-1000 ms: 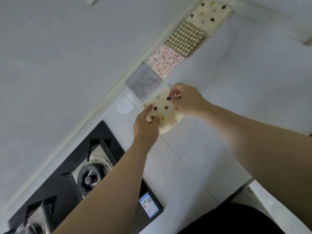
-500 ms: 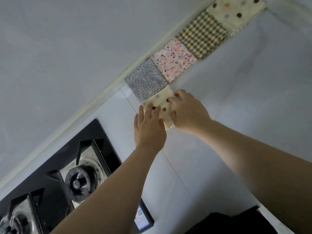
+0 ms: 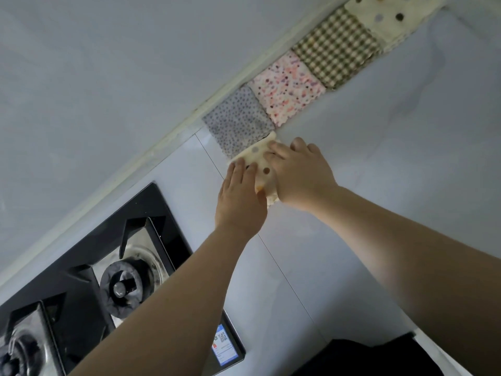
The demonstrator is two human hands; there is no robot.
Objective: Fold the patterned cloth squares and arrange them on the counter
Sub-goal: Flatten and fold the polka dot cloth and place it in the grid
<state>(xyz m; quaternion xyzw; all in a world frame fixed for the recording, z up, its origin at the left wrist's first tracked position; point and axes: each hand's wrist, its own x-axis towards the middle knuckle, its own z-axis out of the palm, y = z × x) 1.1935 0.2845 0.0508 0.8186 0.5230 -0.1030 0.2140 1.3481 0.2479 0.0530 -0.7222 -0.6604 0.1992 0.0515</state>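
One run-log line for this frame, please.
phase: placing | left hand: pressing cream dotted cloth | right hand: pressing same cloth | row of four squares: laid along wall

The left hand (image 3: 240, 202) and right hand (image 3: 301, 175) hid most of the cream cloth (image 3: 259, 160); the top edge cropped the upper-right dotted square (image 3: 393, 20).

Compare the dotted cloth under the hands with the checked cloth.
The dotted cloth is cream with scattered dots; the checked cloth is olive gingham. The left hand and right hand press on the dotted cloth; the checked cloth lies untouched. The dotted cloth ends the row nearest the stove; the checked cloth sits mid-row. Both lie on the counter.
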